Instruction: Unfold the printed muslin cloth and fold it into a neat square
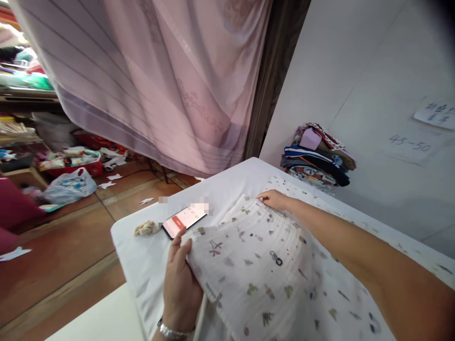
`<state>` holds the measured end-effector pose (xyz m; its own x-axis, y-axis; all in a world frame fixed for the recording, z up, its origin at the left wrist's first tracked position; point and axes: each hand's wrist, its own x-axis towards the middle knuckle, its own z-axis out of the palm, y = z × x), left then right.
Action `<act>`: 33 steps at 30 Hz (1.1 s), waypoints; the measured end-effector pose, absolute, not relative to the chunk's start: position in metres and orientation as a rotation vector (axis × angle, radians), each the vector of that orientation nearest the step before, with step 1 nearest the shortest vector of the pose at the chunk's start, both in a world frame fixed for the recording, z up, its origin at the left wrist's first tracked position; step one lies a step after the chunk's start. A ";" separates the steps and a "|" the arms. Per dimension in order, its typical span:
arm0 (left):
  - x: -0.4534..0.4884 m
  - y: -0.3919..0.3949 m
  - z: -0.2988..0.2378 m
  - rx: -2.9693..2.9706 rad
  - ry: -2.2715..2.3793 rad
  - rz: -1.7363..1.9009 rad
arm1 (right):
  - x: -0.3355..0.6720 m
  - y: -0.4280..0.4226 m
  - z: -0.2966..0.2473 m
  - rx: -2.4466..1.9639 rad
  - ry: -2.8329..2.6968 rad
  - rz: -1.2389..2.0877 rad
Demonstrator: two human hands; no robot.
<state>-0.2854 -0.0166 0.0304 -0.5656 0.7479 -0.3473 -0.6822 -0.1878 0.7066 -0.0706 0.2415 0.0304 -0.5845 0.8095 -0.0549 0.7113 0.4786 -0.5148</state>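
A white cloth printed with small figures lies folded on the white table. My left hand holds the cloth's near left corner, thumb on top and fingers tucked under the edge. My right hand reaches across and pinches the cloth's far corner, fingers closed on the fabric. A phone with a red and white screen lies just beyond my left hand. A small beige knot of cord rests to the left of the phone.
A stack of folded clothes sits at the table's far end against the white wall. A pink curtain hangs behind. Bags and clutter lie on the brown tiled floor to the left.
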 end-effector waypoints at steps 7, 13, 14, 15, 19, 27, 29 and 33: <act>-0.285 -0.019 0.036 0.113 1.104 1.939 | -0.081 0.227 0.039 -1.312 -2.616 0.431; -0.285 -0.022 0.039 0.148 1.168 1.968 | -0.094 0.229 0.029 -1.479 -2.516 0.334; -0.285 -0.022 0.039 0.148 1.173 1.967 | -0.096 0.229 0.028 -1.508 -2.506 0.340; -0.285 -0.022 0.039 0.148 1.176 1.965 | -0.098 0.229 0.027 -1.536 -2.490 0.341; -0.285 -0.022 0.038 0.135 1.204 1.981 | -0.104 0.212 0.025 -1.592 -2.413 0.307; -0.284 -0.023 0.040 0.222 1.331 2.076 | -0.114 0.154 0.013 -1.515 -2.505 0.248; -0.285 -0.022 0.040 0.237 1.340 2.108 | -0.117 0.147 0.012 -1.518 -2.502 0.264; -0.287 -0.019 0.035 0.252 1.447 2.066 | -0.122 0.136 0.020 -1.473 -2.580 0.414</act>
